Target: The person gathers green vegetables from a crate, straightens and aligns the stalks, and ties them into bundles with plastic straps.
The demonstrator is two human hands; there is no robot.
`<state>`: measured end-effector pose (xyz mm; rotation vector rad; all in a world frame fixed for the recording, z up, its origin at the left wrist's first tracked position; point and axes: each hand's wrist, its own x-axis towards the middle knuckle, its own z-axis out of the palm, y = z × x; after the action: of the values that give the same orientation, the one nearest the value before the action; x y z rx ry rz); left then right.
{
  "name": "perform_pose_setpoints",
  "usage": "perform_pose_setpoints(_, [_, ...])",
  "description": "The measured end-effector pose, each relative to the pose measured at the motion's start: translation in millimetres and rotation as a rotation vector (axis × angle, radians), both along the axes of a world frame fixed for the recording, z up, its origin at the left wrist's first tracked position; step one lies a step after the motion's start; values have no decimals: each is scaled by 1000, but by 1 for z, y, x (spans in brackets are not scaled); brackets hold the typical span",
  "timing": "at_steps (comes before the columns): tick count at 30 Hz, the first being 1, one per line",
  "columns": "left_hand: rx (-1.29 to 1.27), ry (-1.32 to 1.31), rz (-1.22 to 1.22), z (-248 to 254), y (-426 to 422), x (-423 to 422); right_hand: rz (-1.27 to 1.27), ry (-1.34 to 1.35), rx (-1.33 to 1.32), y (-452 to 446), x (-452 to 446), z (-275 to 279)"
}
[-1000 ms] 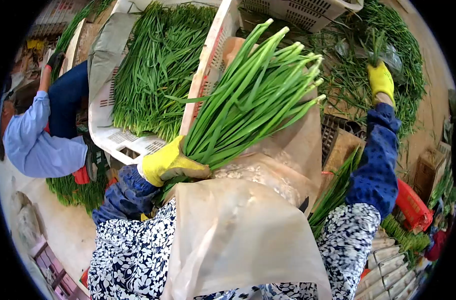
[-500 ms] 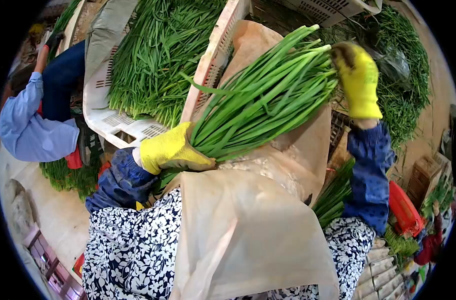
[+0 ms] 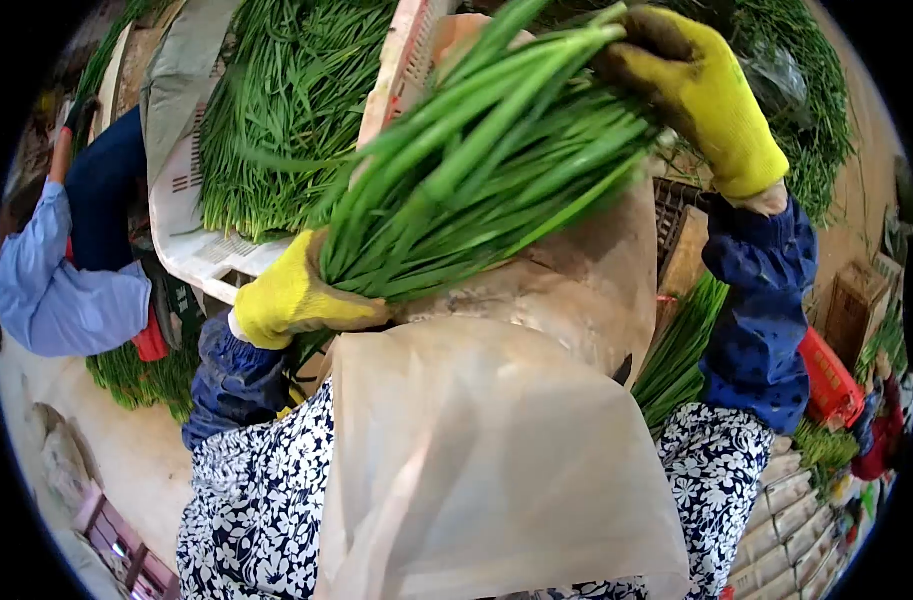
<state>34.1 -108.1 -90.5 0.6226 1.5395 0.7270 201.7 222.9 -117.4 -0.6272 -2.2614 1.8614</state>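
Note:
A bunch of long green leafy stalks (image 3: 477, 190) slants up to the right above my lap, its pale ends at the upper right. My left hand (image 3: 302, 295), in a yellow glove with a brown palm, is wrapped round its lower leafy end. At the pale ends is my right hand (image 3: 702, 90), gloved alike, its fingers bent against the stalk ends and partly hidden. A beige apron sheet (image 3: 497, 450) covers my lap below the bunch.
A white crate (image 3: 192, 255) full of green stalks stands at the upper left. A co-worker in a blue shirt (image 3: 72, 285) sits at the far left. Loose greens (image 3: 812, 150) lie at the upper right. More stalks (image 3: 687, 355) and a red object (image 3: 827, 380) are at the right.
My right hand has come from the loose greens at the upper right to the bunch's pale ends. The bunch has risen closer to the camera, and its upper stalks have spread.

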Motion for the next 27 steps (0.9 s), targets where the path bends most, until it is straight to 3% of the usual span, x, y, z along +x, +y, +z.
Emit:
perform_pose_setpoints(1, [-78,38,-1,-1,-1,-2,-138,148,-7,-9,-10,0])
perform_pose_setpoints(2, [-69,42,-19,-3,1,1,-123,-22,288,-11,-5,22])
perform_pose_setpoints(4, [-75,-118,104,-9,6,6,-245,-81,341,-5,-8,21])
perform_pose_setpoints(5, [-82,-67,34,-11,6,4,-273,92,996,14,-1,-7])
perform_pose_setpoints(6, [-44,-114,36,-19,2,3,-394,26,687,51,16,-40])
perform_pose_setpoints(8, [-129,-215,141,-19,2,5,-541,-554,984,101,37,-40])
perform_pose_setpoints(10, [-132,-171,166,-16,0,8,-505,-849,980,151,79,-73])
perform_pose_setpoints(11, [-147,-135,182,-16,0,7,-474,-892,971,112,75,-54])
perform_pose_setpoints(12, [-72,-120,139,-22,0,4,-498,-599,868,77,74,-47])
perform_pose_setpoints(13, [-171,-203,145,-16,3,2,-498,-168,322,50,70,-45])
perform_pose_setpoints(15, [-271,-281,148,-9,10,4,-316,-61,-167,16,58,-29])
perform_pose_setpoints(18, [-181,-270,218,-3,14,6,-444,-29,-105,-4,52,-40])
perform_pose_setpoints(20, [-256,-280,156,-1,14,5,-750,91,-68,26,52,-57])
perform_pose_setpoints(23, [-176,-252,147,-2,16,4,-673,-64,223,56,39,-50])
perform_pose_setpoints(24, [-153,-218,91,-3,14,5,-666,-67,223,43,22,-30])
perform_pose_setpoints(26, [-169,-233,100,-8,8,5,-277,75,52,22,-2,-5])
perform_pose_setpoints(27, [-158,-206,71,-9,8,6,-171,11,-28,17,-12,0])
